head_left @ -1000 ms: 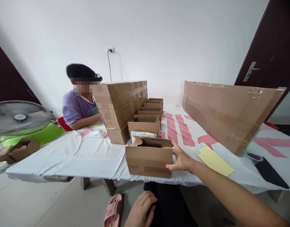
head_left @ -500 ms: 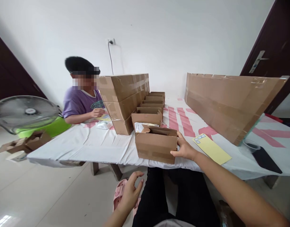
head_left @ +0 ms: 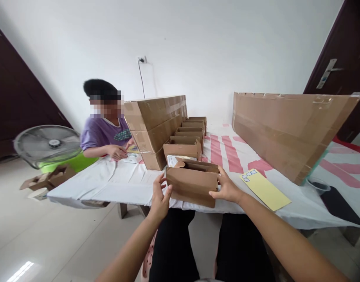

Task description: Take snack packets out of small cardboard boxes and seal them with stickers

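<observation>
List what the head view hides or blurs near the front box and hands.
All in the head view:
Bottom of the open brown cardboard box: hidden by its near wall.
Most of the white flat packet: hidden behind that box.
Whether the left bare hand touches the box: its thumb overlaps the edge.
Details in the blue-outlined squares on the yellow rectangular card: too small.

A: Any lettering, numbers, brands?
B: None legible. Yellow card on tablecloth carries small blue-outlined squares; anything inside them too small to read.
</observation>
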Tool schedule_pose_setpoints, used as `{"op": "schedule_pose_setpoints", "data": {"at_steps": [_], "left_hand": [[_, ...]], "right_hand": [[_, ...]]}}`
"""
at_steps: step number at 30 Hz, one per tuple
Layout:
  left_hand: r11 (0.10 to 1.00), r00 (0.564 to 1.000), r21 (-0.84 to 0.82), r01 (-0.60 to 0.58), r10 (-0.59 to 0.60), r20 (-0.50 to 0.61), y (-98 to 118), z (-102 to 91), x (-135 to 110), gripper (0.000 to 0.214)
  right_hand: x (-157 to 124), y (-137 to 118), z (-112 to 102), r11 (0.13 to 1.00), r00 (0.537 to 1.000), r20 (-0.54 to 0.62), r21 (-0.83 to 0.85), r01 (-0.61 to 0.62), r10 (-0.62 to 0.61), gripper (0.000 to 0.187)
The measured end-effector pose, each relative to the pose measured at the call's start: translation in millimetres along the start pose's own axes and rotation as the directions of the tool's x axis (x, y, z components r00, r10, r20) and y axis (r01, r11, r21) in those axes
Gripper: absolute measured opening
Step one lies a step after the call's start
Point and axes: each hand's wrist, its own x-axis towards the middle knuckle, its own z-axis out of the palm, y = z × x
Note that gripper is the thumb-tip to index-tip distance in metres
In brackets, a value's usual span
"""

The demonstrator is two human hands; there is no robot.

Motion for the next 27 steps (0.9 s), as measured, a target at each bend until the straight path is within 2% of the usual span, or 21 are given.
{"op": "schedule_pose_setpoints", "data": {"at_steps": [3, 7, 13, 15, 19, 22, 23, 25, 27], "left_hand": [[1.000, 0.999, 0.004, -0.018, 0.018, 0.027, 12, -2.1, 26, 0.051], [1.000, 0.996, 0.000, -0.018, 0.018, 0.084, 22, -4.4, 57, 0.039], [0.987, 0.963, -0.156, -0.042, 0.081, 0.256, 22, -4.8, 86, 0.069], [0.978, 0.952, -0.203, -0.050, 0.108, 0.285, 21, -4.0, 92, 0.067], [0.953, 0.921, -0.299, -0.051, 0.161, 0.356, 13, -3.5, 92, 0.035], [0.931, 0.878, -0.349, -0.106, 0.252, 0.407, -5, -4.5, 81, 0.025], [0.930, 0.879, -0.342, -0.132, 0.269, 0.394, -12, -4.4, 76, 0.026], [0.935, 0.917, -0.317, -0.157, 0.258, 0.306, -26, -2.7, 69, 0.027], [0.945, 0.959, -0.307, -0.115, 0.187, 0.214, -35, 1.0, 65, 0.037]], "right_hand": [[1, 2, 1, 0.999, 0.997, 0.069, -0.018, 0.037, -0.036, 0.070], [-4, 6, 3, 0.998, 0.998, 0.012, -0.006, 0.064, -0.064, 0.072], [-13, 6, -2, 0.999, 0.999, 0.010, -0.007, 0.038, -0.038, 0.068], [-14, 4, -8, 0.999, 0.999, 0.021, -0.023, 0.047, -0.046, 0.067], [-15, -2, -21, 0.999, 0.995, 0.087, -0.025, 0.041, -0.038, 0.073], [-13, -7, -30, 0.997, 0.990, 0.142, -0.078, 0.002, 0.009, 0.075], [-12, -8, -32, 0.995, 0.986, 0.165, -0.100, -0.011, 0.027, 0.076], [-11, -9, -35, 0.990, 0.977, 0.203, -0.134, -0.035, 0.062, 0.082], [-10, -8, -37, 0.988, 0.974, 0.210, -0.145, -0.054, 0.084, 0.089]]}}
